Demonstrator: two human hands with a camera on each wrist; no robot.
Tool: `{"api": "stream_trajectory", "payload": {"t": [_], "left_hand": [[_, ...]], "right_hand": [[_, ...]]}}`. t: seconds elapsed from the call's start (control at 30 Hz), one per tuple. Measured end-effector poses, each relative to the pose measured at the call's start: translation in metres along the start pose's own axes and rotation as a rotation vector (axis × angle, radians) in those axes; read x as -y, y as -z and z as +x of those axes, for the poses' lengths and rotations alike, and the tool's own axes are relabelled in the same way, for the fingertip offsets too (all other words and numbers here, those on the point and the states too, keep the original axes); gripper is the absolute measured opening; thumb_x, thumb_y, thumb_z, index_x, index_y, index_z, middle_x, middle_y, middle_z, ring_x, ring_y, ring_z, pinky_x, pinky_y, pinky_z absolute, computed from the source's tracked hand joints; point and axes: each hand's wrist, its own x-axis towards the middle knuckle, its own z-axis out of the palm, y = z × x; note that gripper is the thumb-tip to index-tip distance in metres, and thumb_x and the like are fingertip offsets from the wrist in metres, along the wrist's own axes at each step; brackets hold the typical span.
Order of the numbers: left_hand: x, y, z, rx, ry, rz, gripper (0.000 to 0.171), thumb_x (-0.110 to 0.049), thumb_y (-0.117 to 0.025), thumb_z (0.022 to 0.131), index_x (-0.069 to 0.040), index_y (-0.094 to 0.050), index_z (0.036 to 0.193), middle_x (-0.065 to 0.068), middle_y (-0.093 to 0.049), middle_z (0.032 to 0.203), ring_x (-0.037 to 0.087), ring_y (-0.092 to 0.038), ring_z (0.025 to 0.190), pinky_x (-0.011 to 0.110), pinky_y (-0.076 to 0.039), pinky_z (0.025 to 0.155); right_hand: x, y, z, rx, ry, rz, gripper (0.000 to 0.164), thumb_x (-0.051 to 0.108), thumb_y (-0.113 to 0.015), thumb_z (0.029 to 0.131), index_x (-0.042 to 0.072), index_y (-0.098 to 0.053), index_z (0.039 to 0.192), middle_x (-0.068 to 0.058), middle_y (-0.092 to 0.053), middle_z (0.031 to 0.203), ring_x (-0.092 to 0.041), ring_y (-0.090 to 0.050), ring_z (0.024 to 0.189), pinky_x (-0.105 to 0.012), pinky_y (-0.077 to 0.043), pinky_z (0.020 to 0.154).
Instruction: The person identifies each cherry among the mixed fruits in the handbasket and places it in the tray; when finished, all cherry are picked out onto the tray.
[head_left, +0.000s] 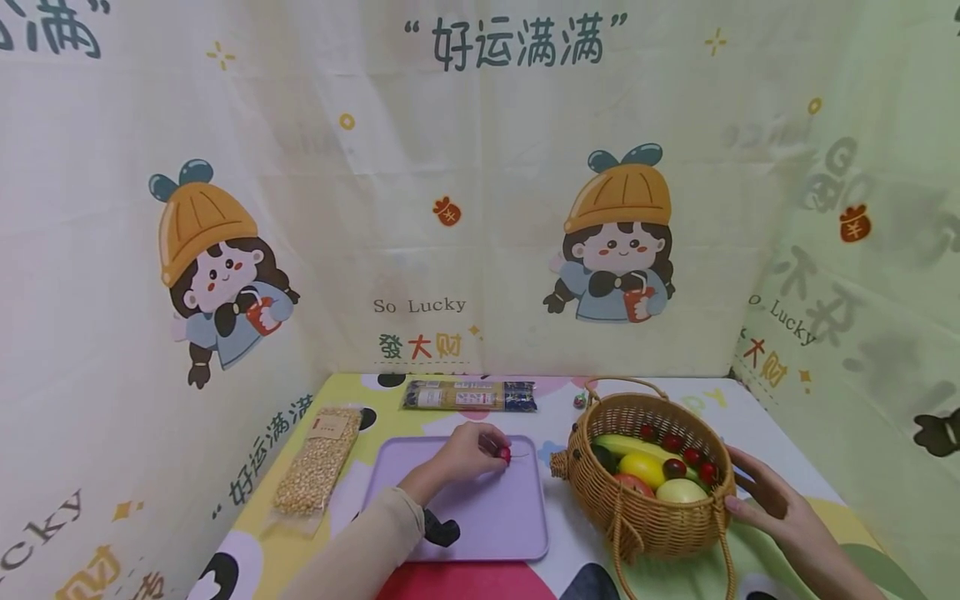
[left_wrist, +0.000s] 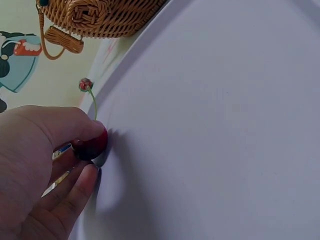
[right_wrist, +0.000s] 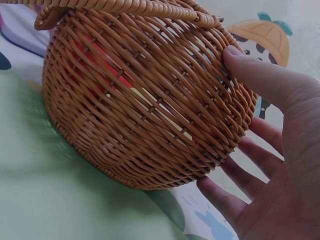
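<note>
My left hand [head_left: 468,454] pinches a dark red cherry [left_wrist: 95,145] between thumb and fingers. The cherry's thin green stem points away from the fingertips. Below the hand lies a lilac tray [head_left: 495,521], and the cherry is close over its far part. On the right, my right hand [head_left: 772,504] rests against the side of a wicker basket [head_left: 660,533]. Its thumb lies near the rim and the other fingers spread along the woven wall [right_wrist: 150,100]. Inside the basket are several cherries [head_left: 674,469], a yellow lemon [head_left: 642,471], a banana [head_left: 618,444] and a pale round fruit [head_left: 681,492].
A bag of dried kernels [head_left: 318,462] lies left of the tray. Behind the tray lies a long pack of noodles [head_left: 468,396]. A small red-and-green ball [head_left: 580,401] sits by the basket's far left. A printed cloth [head_left: 517,250] surrounds the table.
</note>
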Motion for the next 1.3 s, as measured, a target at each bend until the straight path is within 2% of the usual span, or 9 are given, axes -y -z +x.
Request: {"api": "stream_trajectory", "payload": {"t": [0.17, 0.37, 0.67, 0.77, 0.83, 0.93, 1.03, 1.17, 1.3], "left_hand": [[0.001, 0.0, 0.0, -0.001, 0.003, -0.004, 0.031, -0.006, -0.091, 0.088, -0.006, -0.082, 0.117, 0.004, -0.082, 0.105, 0.012, -0.075, 0.096, 0.026, -0.061, 0.084], [-0.001, 0.001, -0.003, -0.002, 0.024, 0.017, 0.035, -0.009, -0.09, 0.09, -0.008, -0.08, 0.123, 0.002, -0.081, 0.11, 0.015, -0.074, 0.104, 0.032, -0.062, 0.092], [-0.008, 0.008, -0.006, -0.044, 0.009, 0.022, 0.038, -0.014, -0.091, 0.09, -0.008, -0.079, 0.125, 0.01, -0.079, 0.122, 0.029, -0.075, 0.118, 0.036, -0.064, 0.093], [-0.015, 0.01, -0.007, -0.061, -0.026, -0.005, 0.036, -0.012, -0.089, 0.092, -0.007, -0.078, 0.126, 0.015, -0.078, 0.128, 0.035, -0.074, 0.122, 0.039, -0.066, 0.096], [-0.021, 0.012, -0.007, -0.069, -0.059, -0.016, 0.035, -0.013, -0.088, 0.093, -0.007, -0.079, 0.126, 0.017, -0.077, 0.13, 0.038, -0.072, 0.124, 0.043, -0.066, 0.098], [-0.035, 0.013, -0.008, -0.07, -0.1, -0.03, 0.031, -0.015, -0.087, 0.095, -0.013, -0.08, 0.125, 0.01, -0.079, 0.129, 0.037, -0.072, 0.125, 0.047, -0.065, 0.102], [-0.056, 0.012, -0.008, -0.058, -0.135, -0.039, 0.029, -0.019, -0.086, 0.096, -0.019, -0.08, 0.124, 0.0, -0.079, 0.127, 0.028, -0.073, 0.122, 0.046, -0.065, 0.103], [-0.09, 0.009, -0.009, -0.014, -0.182, -0.042, 0.025, -0.023, -0.085, 0.099, -0.027, -0.079, 0.123, -0.009, -0.077, 0.127, 0.012, -0.072, 0.118, 0.038, -0.064, 0.104], [-0.122, 0.002, -0.007, 0.034, -0.239, -0.024, 0.025, -0.024, -0.083, 0.1, -0.028, -0.079, 0.124, -0.01, -0.076, 0.127, 0.009, -0.071, 0.118, 0.032, -0.062, 0.104]], "right_hand": [[0.001, 0.0, 0.0, -0.001, -0.01, -0.006, 0.069, 0.014, -0.057, 0.116, 0.012, -0.024, 0.177, 0.045, -0.04, 0.148, 0.031, -0.043, 0.124, -0.02, -0.059, 0.093], [-0.001, 0.001, -0.001, -0.004, -0.008, 0.0, 0.069, 0.015, -0.057, 0.116, 0.013, -0.024, 0.177, 0.044, -0.04, 0.148, 0.031, -0.043, 0.124, -0.02, -0.059, 0.093], [-0.001, -0.001, -0.003, 0.006, 0.029, 0.032, 0.069, 0.01, -0.057, 0.115, 0.013, -0.026, 0.177, 0.043, -0.042, 0.151, 0.029, -0.046, 0.128, -0.021, -0.059, 0.094], [-0.002, -0.001, -0.003, 0.003, 0.018, 0.037, 0.069, 0.01, -0.057, 0.115, 0.014, -0.026, 0.177, 0.045, -0.042, 0.15, 0.028, -0.046, 0.127, -0.022, -0.06, 0.093], [-0.002, -0.002, -0.003, -0.001, 0.012, 0.035, 0.069, 0.011, -0.057, 0.115, 0.013, -0.025, 0.177, 0.045, -0.042, 0.15, 0.029, -0.046, 0.127, -0.022, -0.06, 0.093], [-0.001, -0.002, -0.002, -0.003, 0.008, 0.032, 0.069, 0.012, -0.057, 0.116, 0.013, -0.025, 0.177, 0.044, -0.041, 0.15, 0.029, -0.045, 0.127, -0.022, -0.061, 0.093], [0.0, -0.002, -0.003, -0.003, 0.015, 0.029, 0.069, 0.013, -0.057, 0.116, 0.013, -0.025, 0.177, 0.044, -0.041, 0.15, 0.029, -0.045, 0.127, -0.022, -0.061, 0.094], [-0.001, -0.001, -0.002, 0.001, 0.017, 0.033, 0.069, 0.012, -0.057, 0.116, 0.013, -0.025, 0.177, 0.045, -0.041, 0.15, 0.029, -0.044, 0.127, -0.022, -0.06, 0.093], [-0.002, -0.001, -0.001, -0.004, 0.01, 0.03, 0.069, 0.013, -0.057, 0.116, 0.013, -0.024, 0.177, 0.045, -0.041, 0.15, 0.03, -0.044, 0.127, -0.022, -0.06, 0.093]]}}
